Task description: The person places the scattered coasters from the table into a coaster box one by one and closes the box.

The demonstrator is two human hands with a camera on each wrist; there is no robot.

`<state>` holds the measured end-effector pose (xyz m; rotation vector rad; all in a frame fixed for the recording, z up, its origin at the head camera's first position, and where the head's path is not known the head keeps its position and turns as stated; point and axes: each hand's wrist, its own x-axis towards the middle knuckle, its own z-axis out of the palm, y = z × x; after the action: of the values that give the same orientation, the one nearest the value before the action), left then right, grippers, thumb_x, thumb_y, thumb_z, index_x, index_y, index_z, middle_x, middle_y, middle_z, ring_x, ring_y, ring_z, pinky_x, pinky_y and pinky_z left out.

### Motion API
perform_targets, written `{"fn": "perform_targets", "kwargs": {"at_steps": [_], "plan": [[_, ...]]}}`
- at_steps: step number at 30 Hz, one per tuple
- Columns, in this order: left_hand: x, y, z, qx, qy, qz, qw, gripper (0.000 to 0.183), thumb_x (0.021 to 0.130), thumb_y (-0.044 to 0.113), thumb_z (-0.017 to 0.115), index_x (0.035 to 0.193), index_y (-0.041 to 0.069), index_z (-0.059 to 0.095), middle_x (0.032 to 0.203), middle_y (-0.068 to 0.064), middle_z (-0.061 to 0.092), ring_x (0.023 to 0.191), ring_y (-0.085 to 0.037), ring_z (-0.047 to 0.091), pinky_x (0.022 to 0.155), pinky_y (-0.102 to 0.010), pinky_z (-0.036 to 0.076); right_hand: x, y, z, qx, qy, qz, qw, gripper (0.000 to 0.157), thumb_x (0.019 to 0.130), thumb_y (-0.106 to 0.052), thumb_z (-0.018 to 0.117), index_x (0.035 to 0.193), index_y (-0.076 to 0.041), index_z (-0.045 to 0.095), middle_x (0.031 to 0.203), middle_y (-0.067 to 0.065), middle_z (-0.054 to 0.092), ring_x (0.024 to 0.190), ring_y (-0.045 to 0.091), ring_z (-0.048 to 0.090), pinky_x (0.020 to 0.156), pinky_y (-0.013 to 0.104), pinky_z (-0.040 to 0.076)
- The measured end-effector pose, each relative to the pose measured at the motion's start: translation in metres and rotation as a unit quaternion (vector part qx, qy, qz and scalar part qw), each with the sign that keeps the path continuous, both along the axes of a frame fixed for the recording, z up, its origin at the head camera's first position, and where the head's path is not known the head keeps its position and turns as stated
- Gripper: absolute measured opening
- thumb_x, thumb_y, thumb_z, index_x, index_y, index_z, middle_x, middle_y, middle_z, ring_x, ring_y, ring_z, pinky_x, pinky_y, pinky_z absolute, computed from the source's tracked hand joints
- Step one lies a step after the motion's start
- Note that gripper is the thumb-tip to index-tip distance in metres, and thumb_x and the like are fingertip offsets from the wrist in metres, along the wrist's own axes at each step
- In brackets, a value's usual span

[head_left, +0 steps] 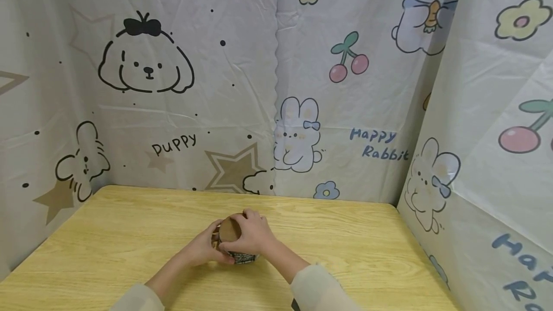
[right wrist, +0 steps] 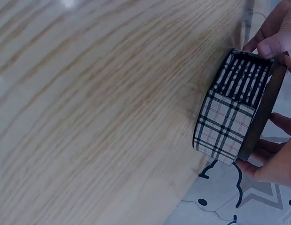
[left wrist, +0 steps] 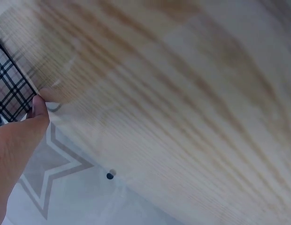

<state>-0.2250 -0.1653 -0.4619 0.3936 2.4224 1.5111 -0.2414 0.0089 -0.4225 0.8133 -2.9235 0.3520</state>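
A plaid coaster holder (head_left: 245, 257) stands on the table, mostly covered by both hands in the head view. In the right wrist view, an opening in the holder's (right wrist: 224, 123) side shows several stacked dark-and-white edges. My left hand (head_left: 206, 248) grips the holder from the left, its thumb along the near side. Over the holder's top, my right hand (head_left: 256, 235) holds a round brown coaster (head_left: 230, 229) by its rim between thumb and fingers. That coaster (right wrist: 264, 112) lies against the holder's top, slightly tilted. The left wrist view catches only a corner of the plaid side (left wrist: 11, 84).
The wood-grain table (head_left: 345, 253) extends around the hands on all sides. A printed cloth (head_left: 233, 85) with puppies, rabbits and stars hangs behind its far edge, and another cloth panel (head_left: 484, 172) closes off the right side.
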Motion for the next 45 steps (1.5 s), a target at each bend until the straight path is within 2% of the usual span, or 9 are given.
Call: {"fn": "perform_targets", "kwargs": {"at_steps": [8,21,28,38,42,45], "plan": [[0.002,0.002,0.001,0.001,0.001,-0.003,1.0,0.105,0.06,0.029,0.08,0.139,0.009,0.014,0.13,-0.018,0.042,0.12,-0.036,0.039,0.094,-0.052,0.033,-0.001,0.0,-0.006,0.005,-0.005,-0.003,1.0,0.069,0.068,-0.069,0.052,0.123,-0.028,0.048,0.125,0.006,0.045,0.11,0.022,0.045,0.084,0.041,0.037],[0.0,0.001,0.0,-0.006,0.001,0.0,1.0,0.109,0.061,0.03,0.079,0.14,0.005,0.009,0.134,-0.021,0.037,0.122,-0.037,0.037,0.096,-0.053,0.031,-0.004,0.0,-0.01,-0.004,0.017,-0.002,1.0,0.067,0.07,-0.068,0.053,0.121,-0.025,0.051,0.123,0.004,0.049,0.106,0.019,0.049,0.089,0.04,0.038],[0.001,0.001,0.001,-0.011,0.006,-0.001,0.9999,0.106,0.061,0.031,0.079,0.14,0.008,0.012,0.13,-0.018,0.042,0.121,-0.037,0.038,0.095,-0.054,0.032,-0.003,0.001,-0.012,-0.016,0.0,0.002,1.0,0.066,0.07,-0.068,0.052,0.121,-0.025,0.052,0.123,0.003,0.049,0.105,0.021,0.05,0.09,0.04,0.038],[0.001,0.0,0.003,-0.015,0.009,-0.001,0.9998,0.106,0.062,0.03,0.079,0.14,0.006,0.012,0.131,-0.02,0.041,0.121,-0.037,0.038,0.094,-0.053,0.033,-0.005,0.002,-0.011,-0.035,-0.004,0.016,0.999,0.066,0.07,-0.068,0.052,0.12,-0.024,0.053,0.12,0.002,0.051,0.102,0.019,0.051,0.09,0.04,0.038],[0.001,0.0,0.005,-0.01,0.012,-0.004,0.9999,0.105,0.062,0.028,0.079,0.139,0.004,0.011,0.133,-0.023,0.037,0.122,-0.039,0.035,0.096,-0.054,0.03,-0.008,0.009,-0.01,-0.065,-0.006,0.02,0.998,0.061,0.076,-0.066,0.046,0.12,-0.022,0.053,0.125,0.006,0.049,0.111,0.024,0.049,0.093,0.043,0.039],[0.002,0.0,0.008,-0.012,0.01,-0.011,0.9998,0.109,0.063,0.028,0.079,0.14,0.002,0.006,0.137,-0.027,0.03,0.125,-0.042,0.031,0.099,-0.054,0.028,-0.011,0.02,-0.005,-0.089,0.012,0.012,0.996,0.055,0.083,-0.058,0.044,0.119,-0.018,0.054,0.129,0.013,0.046,0.117,0.029,0.046,0.093,0.046,0.038]]}}
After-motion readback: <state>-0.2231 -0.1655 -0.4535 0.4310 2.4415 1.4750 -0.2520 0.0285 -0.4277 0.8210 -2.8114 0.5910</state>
